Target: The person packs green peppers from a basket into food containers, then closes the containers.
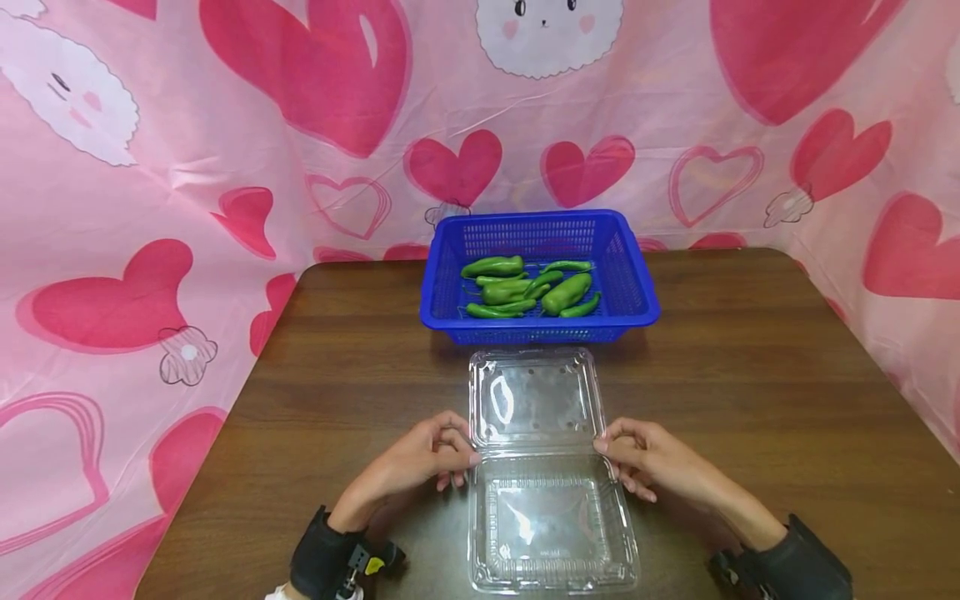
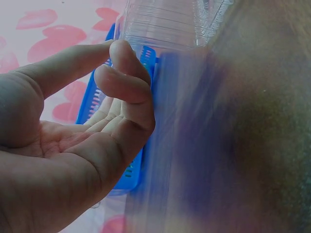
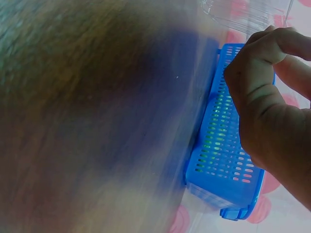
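Pink heart-print cloth [image 1: 517,108] encloses the far, left and right sides of a brown wood-grain table [image 1: 337,358]. The near edge of the table lies outside the head view.

Left: a wide strip of wood runs from the left table edge to a black wristband [image 1: 324,554] and the left hand [image 1: 420,457]. Thumb and bent fingers of this hand form a narrow pinch on the left edge of a clear plastic container [image 1: 540,451], next to its hinge line.

Centre: the container lies unfolded on the near half of the table, midway between the left and right edges. Its base [image 1: 549,518] is on the near side; its lid [image 1: 534,404] extends toward the far edge. A blue basket [image 1: 536,334] stands at the middle of the far table edge. Green peppers [image 1: 517,291] lie on its floor, mostly toward the left and middle. Only a narrow gap separates the basket's front wall from the far edge of the lid.

Right: the right hand [image 1: 652,457] mirrors the left, with thumb and fingers pinching the container's right edge beside the hinge line. A second black band [image 1: 802,567] encircles this wrist. Beyond the hand, a broad area of wood extends to the right table edge, offering ample lateral room.
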Action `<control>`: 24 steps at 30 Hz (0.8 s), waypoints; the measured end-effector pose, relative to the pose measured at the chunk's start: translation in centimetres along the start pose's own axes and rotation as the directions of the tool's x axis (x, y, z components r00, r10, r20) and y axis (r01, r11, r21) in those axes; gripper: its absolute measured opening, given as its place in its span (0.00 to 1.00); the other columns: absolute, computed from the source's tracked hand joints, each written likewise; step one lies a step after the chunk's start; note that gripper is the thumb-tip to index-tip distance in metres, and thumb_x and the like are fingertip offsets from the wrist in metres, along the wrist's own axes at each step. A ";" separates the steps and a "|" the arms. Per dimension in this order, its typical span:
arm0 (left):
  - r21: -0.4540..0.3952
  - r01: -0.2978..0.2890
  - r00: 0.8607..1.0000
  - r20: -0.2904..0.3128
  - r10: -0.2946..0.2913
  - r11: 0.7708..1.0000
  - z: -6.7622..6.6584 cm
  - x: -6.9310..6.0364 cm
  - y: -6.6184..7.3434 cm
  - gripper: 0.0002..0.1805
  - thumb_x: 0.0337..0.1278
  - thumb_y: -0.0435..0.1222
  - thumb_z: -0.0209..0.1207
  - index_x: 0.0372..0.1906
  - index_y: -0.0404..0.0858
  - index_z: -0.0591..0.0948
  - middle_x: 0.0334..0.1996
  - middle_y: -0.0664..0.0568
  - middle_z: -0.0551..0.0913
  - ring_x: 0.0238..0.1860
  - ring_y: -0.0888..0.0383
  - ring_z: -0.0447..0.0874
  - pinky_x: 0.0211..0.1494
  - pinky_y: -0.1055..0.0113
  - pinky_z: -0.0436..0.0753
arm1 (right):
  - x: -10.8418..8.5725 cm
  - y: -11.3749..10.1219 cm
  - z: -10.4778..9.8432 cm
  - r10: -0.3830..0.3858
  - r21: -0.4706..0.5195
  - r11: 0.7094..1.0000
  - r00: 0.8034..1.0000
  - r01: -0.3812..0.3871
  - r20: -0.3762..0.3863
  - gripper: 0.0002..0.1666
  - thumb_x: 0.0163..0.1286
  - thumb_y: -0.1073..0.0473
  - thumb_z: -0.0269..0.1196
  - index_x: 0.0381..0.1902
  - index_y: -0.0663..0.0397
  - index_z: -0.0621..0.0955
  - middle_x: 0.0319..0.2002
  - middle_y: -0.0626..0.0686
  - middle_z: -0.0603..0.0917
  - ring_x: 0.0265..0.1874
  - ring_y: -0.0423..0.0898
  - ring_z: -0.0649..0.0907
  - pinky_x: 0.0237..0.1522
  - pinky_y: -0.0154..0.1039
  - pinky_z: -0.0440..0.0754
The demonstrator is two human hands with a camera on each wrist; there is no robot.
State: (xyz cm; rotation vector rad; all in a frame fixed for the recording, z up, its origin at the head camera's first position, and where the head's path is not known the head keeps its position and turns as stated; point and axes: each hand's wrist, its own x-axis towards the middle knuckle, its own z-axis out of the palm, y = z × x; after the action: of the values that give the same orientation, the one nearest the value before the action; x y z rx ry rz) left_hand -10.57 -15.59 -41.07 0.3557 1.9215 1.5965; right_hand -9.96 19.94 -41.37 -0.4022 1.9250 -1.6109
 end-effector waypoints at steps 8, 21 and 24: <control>0.026 -0.015 1.000 -0.004 0.015 1.000 -0.2 -0.1 0.1 0.18 0.63 0.33 0.62 0.52 0.30 0.69 0.33 0.32 0.81 0.25 0.57 0.79 0.24 0.72 0.77 | 0.3 -0.3 0.0 -0.015 -0.043 0.999 1.000 0.016 0.005 0.21 0.77 0.56 0.55 0.47 0.75 0.71 0.22 0.49 0.79 0.12 0.35 0.72 0.12 0.29 0.72; 0.047 -0.039 0.999 -0.021 0.040 0.998 -0.6 -0.3 0.2 0.16 0.63 0.33 0.62 0.50 0.29 0.72 0.31 0.41 0.83 0.26 0.57 0.79 0.26 0.71 0.78 | 1.1 -0.6 0.5 -0.015 -0.111 0.994 0.999 0.009 -0.052 0.20 0.76 0.55 0.56 0.45 0.73 0.73 0.21 0.49 0.78 0.13 0.36 0.73 0.13 0.30 0.73; 0.067 -0.031 0.999 -0.030 0.033 0.997 -0.9 -0.3 0.1 0.16 0.63 0.34 0.62 0.50 0.28 0.74 0.30 0.44 0.83 0.27 0.56 0.79 0.26 0.69 0.80 | 1.4 -0.7 0.6 -0.018 -0.134 0.991 0.997 0.008 -0.073 0.20 0.76 0.55 0.56 0.45 0.72 0.74 0.21 0.50 0.78 0.13 0.36 0.73 0.12 0.31 0.73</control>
State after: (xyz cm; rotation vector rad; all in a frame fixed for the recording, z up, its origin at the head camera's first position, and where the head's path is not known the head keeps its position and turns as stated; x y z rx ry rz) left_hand -10.89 -16.44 -40.80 0.3937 2.0060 1.5697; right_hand -10.74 18.47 -41.08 -0.4148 2.0977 -1.5290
